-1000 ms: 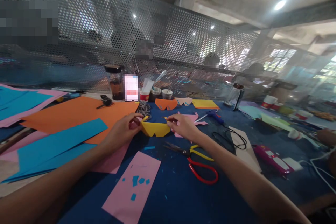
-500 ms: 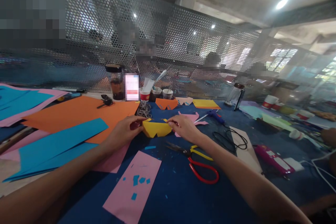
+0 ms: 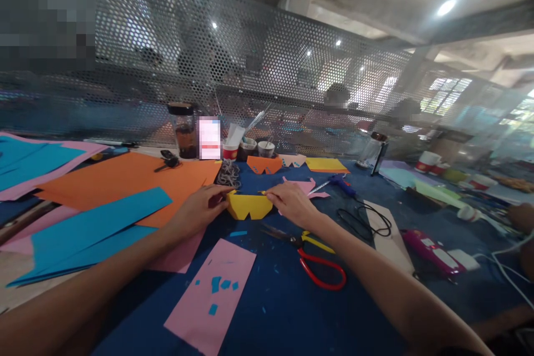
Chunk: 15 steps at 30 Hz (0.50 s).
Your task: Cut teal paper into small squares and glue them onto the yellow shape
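A yellow paper cut-out [image 3: 248,206] with a zigzag lower edge is held just above the blue table cover [image 3: 283,306]. My left hand [image 3: 199,209] pinches its left corner and my right hand [image 3: 291,202] pinches its right corner, the paper stretched between them. Red-and-yellow-handled scissors [image 3: 311,256] lie on the cover just in front of my right wrist. A pink cut-out [image 3: 306,187] lies behind my right hand.
Orange [image 3: 125,178], blue [image 3: 92,225] and pink [image 3: 211,295] paper sheets lie to the left and front. A jar [image 3: 184,130] and cups [image 3: 246,148] stand at the mesh screen. A black cable [image 3: 367,219] and pink device [image 3: 429,247] lie to the right. Other people sit beyond the screen.
The yellow cut-out has been pulled flatter between both hands and shifted slightly. The scissors and papers have not moved.
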Each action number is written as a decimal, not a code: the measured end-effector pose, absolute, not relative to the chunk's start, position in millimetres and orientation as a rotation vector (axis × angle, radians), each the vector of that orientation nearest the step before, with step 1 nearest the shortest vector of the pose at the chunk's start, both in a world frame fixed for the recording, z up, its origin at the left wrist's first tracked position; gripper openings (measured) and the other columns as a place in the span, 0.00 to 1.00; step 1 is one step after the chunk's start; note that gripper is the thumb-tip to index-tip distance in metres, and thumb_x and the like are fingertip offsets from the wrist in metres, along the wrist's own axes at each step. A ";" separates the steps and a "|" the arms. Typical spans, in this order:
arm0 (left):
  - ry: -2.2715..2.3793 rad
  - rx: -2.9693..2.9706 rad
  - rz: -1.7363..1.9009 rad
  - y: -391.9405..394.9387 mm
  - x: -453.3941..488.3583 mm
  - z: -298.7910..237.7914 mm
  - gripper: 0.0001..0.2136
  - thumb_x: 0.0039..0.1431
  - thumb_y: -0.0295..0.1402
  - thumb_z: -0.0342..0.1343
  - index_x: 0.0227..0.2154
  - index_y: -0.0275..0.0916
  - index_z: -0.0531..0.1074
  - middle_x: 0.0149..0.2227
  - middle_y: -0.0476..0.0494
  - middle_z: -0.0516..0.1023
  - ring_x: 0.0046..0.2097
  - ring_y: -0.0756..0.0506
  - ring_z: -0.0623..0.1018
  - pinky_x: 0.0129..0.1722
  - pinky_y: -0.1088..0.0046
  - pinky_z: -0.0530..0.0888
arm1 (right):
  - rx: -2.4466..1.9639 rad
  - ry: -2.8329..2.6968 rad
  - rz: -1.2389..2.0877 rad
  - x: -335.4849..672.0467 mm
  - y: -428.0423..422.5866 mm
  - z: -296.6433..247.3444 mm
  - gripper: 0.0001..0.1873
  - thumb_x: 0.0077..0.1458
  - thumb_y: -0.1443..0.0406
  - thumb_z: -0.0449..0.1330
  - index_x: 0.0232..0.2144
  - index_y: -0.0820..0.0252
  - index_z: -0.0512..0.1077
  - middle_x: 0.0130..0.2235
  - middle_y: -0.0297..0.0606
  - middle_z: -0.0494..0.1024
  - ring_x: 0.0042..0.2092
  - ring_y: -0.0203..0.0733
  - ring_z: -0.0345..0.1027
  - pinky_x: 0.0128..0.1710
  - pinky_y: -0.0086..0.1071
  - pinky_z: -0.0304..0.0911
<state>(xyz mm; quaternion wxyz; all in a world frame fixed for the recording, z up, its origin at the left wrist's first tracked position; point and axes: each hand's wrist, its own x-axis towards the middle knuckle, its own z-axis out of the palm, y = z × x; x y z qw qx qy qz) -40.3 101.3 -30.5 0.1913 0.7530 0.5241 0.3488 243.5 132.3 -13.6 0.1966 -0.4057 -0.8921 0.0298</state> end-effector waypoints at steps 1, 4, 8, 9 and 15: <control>1.472 2.106 0.984 100.9 -40.0 -30.2 0.21 0.59 0.42 0.55 0.53 0.42 0.78 0.53 0.38 0.82 0.54 0.36 0.80 0.56 0.56 0.74 | -1.137 -2.498 0.078 243.5 132.1 -13.6 0.15 0.72 0.63 0.54 0.48 0.59 0.80 0.45 0.42 0.84 0.48 0.46 0.74 0.52 0.39 0.61; 1.493 2.068 1.006 100.4 -38.9 -30.1 0.21 0.59 0.43 0.54 0.52 0.42 0.78 0.52 0.39 0.83 0.51 0.36 0.81 0.53 0.57 0.76 | -1.136 -2.494 0.065 243.0 131.0 -13.5 0.14 0.72 0.64 0.55 0.48 0.59 0.80 0.45 0.42 0.84 0.48 0.45 0.74 0.51 0.38 0.61; 1.526 2.031 1.020 100.8 -37.9 -30.6 0.21 0.58 0.44 0.55 0.51 0.42 0.78 0.46 0.39 0.84 0.46 0.36 0.82 0.48 0.58 0.78 | -1.135 -2.482 0.039 242.1 128.0 -12.3 0.12 0.71 0.64 0.56 0.48 0.59 0.80 0.45 0.41 0.83 0.48 0.45 0.73 0.53 0.38 0.61; 1.529 2.027 1.023 101.0 -37.9 -30.9 0.21 0.58 0.45 0.56 0.50 0.42 0.79 0.46 0.39 0.84 0.46 0.36 0.82 0.48 0.57 0.78 | -1.140 -2.473 0.027 241.9 127.0 -11.4 0.12 0.71 0.64 0.56 0.48 0.59 0.79 0.45 0.41 0.83 0.49 0.45 0.73 0.53 0.39 0.61; 1.513 2.007 1.028 101.0 -38.5 -32.9 0.22 0.58 0.44 0.56 0.51 0.41 0.78 0.44 0.40 0.85 0.46 0.37 0.83 0.48 0.58 0.79 | -1.195 -2.385 -0.051 242.6 122.0 -2.6 0.13 0.71 0.65 0.56 0.53 0.61 0.76 0.49 0.46 0.78 0.51 0.47 0.71 0.50 0.38 0.62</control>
